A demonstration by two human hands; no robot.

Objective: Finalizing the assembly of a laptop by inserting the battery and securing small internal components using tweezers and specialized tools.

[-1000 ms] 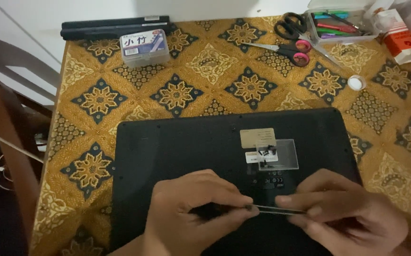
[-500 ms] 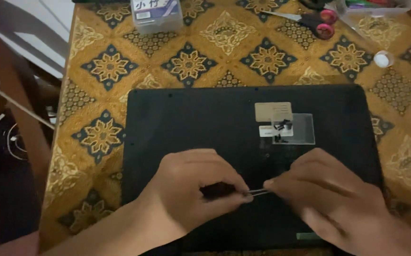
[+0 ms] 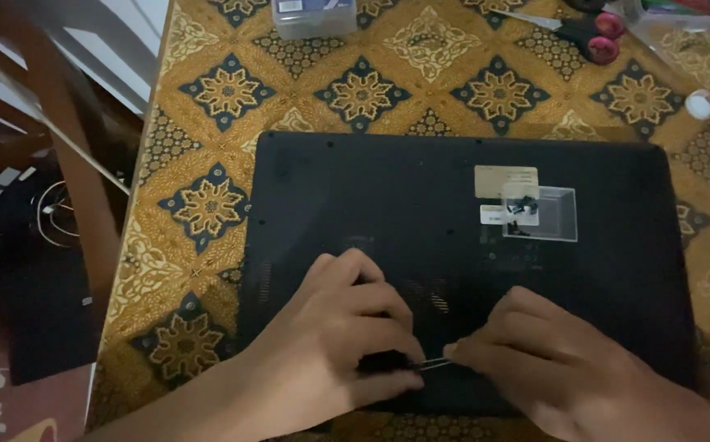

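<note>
Both hands work at the near edge of the upturned black laptop (image 3: 461, 245): the left hand (image 3: 347, 344) and right hand (image 3: 535, 360) pinch a thin metal tool (image 3: 432, 364) between closed fingertips, loose screws (image 3: 521, 206) already lying in a clear tray (image 3: 563, 214).

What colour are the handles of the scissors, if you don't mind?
Pink, on the scissors, in the head view.

Gold-and-blue patterned tablecloth (image 3: 207, 205) covers the table; a wooden chair (image 3: 68, 155) stands left, the light dim.
</note>
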